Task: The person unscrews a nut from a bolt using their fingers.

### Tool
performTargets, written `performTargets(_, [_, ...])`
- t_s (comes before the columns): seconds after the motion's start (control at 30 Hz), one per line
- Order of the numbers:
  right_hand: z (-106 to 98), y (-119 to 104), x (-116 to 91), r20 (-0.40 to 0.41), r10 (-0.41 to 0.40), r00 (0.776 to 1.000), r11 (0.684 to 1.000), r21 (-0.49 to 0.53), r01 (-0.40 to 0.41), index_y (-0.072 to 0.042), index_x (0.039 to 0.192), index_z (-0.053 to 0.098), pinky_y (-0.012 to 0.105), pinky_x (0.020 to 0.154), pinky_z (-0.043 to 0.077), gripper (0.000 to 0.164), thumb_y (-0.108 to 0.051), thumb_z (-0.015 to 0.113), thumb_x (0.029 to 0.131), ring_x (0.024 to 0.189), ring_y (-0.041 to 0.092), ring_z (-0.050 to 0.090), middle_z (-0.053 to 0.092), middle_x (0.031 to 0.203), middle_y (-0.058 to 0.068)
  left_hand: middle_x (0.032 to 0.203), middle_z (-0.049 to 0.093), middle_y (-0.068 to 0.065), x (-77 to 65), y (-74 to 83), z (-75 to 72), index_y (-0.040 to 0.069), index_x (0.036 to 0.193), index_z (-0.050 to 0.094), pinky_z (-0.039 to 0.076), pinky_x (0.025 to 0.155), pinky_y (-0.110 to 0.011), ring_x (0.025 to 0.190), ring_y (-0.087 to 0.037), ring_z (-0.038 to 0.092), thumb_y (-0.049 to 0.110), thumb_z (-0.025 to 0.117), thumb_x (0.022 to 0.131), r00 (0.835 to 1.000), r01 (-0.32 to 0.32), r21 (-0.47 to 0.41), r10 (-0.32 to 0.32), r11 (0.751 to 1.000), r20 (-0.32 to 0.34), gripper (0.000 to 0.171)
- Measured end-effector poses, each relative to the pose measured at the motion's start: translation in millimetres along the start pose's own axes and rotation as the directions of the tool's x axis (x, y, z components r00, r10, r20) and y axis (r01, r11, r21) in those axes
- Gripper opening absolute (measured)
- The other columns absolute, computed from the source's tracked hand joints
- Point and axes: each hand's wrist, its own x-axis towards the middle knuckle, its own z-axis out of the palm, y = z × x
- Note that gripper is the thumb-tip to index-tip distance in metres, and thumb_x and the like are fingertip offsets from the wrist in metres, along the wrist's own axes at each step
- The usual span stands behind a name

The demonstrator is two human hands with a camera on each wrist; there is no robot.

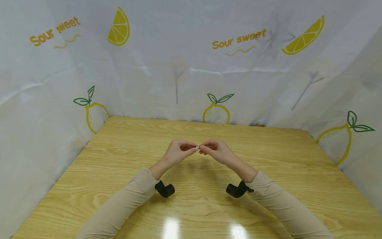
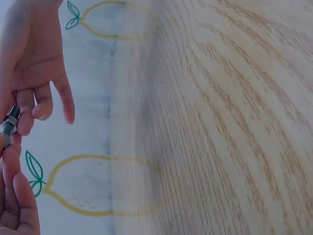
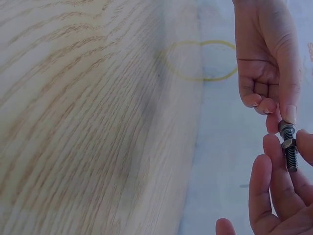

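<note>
A small dark metal bolt with a nut on its thread is held between the two hands above the table. My left hand pinches the bolt's head end between thumb and forefinger. From the other side, my right hand has its thumb and forefinger at the nut, with the threaded end sticking out past it. In the left wrist view the bolt shows at the left edge, partly hidden by fingers. The head view shows only a small glint of it.
A wood-grain table lies below the hands. Black wrist mounts sit under both sleeved wrists. A white curtain with lemon prints stands behind the table and at its sides. A small brown item is at the back edge.
</note>
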Motion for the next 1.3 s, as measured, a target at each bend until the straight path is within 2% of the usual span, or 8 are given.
performTargets(0.2, [0.1,-0.9,-0.6,-0.041,-0.047,0.998,0.999,-0.013,0.047,-0.002,0.110,0.060,0.035,0.085,0.052,0.026,-0.018,0.062,0.090,0.102,0.028,0.061,0.063,0.110,0.017,0.105,0.070,-0.014,-0.3,0.5,0.0,0.005,0.109,0.070,0.055,0.075,-0.027,0.089,-0.021,0.067,0.020,0.066,0.088,1.000,0.010,0.002,-0.010,1.000,-0.008,0.026])
performTargets(0.33, [0.0,-0.2,-0.4,-0.028,-0.042,0.999,0.999,-0.008,0.041,0.000,0.116,0.057,0.039,0.088,0.052,0.033,-0.020,0.062,0.091,0.104,0.031,0.060,0.063,0.113,0.018,0.103,0.071,-0.013,-0.4,1.1,0.6,0.006,0.108,0.070,0.055,0.074,-0.027,0.087,-0.018,0.068,0.019,0.066,0.088,1.000,0.014,-0.002,-0.014,1.000,-0.008,0.024])
performTargets(0.47, [0.0,1.3,-0.3,0.022,0.029,0.999,1.000,-0.004,-0.029,-0.001,0.120,0.058,0.049,0.094,0.048,0.038,-0.029,0.053,0.096,0.106,0.034,0.059,0.066,0.112,0.018,0.103,0.071,-0.014,-0.7,0.1,1.1,0.005,0.108,0.070,0.055,0.074,-0.027,0.087,-0.017,0.067,0.018,0.066,0.088,1.000,0.001,0.005,-0.001,1.000,-0.006,0.024])
performTargets(0.53, [0.0,1.1,-1.0,0.029,0.047,0.998,0.999,-0.008,-0.047,-0.002,0.118,0.060,0.049,0.094,0.047,0.036,-0.030,0.051,0.097,0.106,0.034,0.060,0.067,0.111,0.017,0.103,0.071,-0.014,-1.0,-0.1,1.1,0.005,0.108,0.070,0.055,0.074,-0.027,0.087,-0.019,0.068,0.018,0.065,0.088,1.000,-0.004,0.006,0.004,1.000,-0.004,0.025])
performTargets(0.7, [0.6,1.4,-1.1,-0.013,-0.008,1.000,1.000,-0.007,0.008,-0.001,0.114,0.060,0.036,0.085,0.053,0.028,-0.020,0.059,0.093,0.103,0.028,0.061,0.064,0.112,0.017,0.104,0.070,-0.016,-1.3,0.7,1.2,0.004,0.108,0.070,0.055,0.074,-0.026,0.090,-0.023,0.068,0.019,0.066,0.088,1.000,-0.007,0.002,0.007,1.000,-0.003,0.026])
performTargets(0.8, [0.6,2.1,-0.1,-0.023,-0.037,0.999,0.999,-0.002,0.037,0.000,0.116,0.058,0.033,0.083,0.053,0.032,-0.018,0.062,0.091,0.102,0.028,0.062,0.062,0.113,0.019,0.105,0.070,-0.016,-1.6,2.1,1.3,0.003,0.110,0.069,0.055,0.074,-0.027,0.090,-0.024,0.067,0.020,0.066,0.088,1.000,0.003,-0.001,-0.003,1.000,-0.007,0.027])
performTargets(1.07, [-0.1,1.5,-0.3,0.018,-0.010,1.000,1.000,0.000,0.010,0.000,0.117,0.060,0.048,0.091,0.049,0.034,-0.026,0.052,0.096,0.103,0.037,0.061,0.067,0.108,0.020,0.107,0.069,-0.017,-2.4,3.7,0.6,0.003,0.111,0.068,0.055,0.076,-0.029,0.092,-0.026,0.067,0.020,0.065,0.089,1.000,0.011,0.002,-0.011,1.000,-0.002,0.028])
performTargets(1.3, [0.4,0.3,-1.4,-0.035,-0.040,0.999,0.999,-0.015,0.040,-0.001,0.114,0.059,0.031,0.079,0.053,0.029,-0.017,0.062,0.090,0.096,0.026,0.062,0.064,0.109,0.018,0.105,0.070,-0.015,-1.9,3.5,0.5,0.005,0.109,0.070,0.055,0.074,-0.026,0.090,-0.026,0.067,0.020,0.066,0.088,1.000,0.018,-0.007,-0.018,1.000,-0.003,0.026])
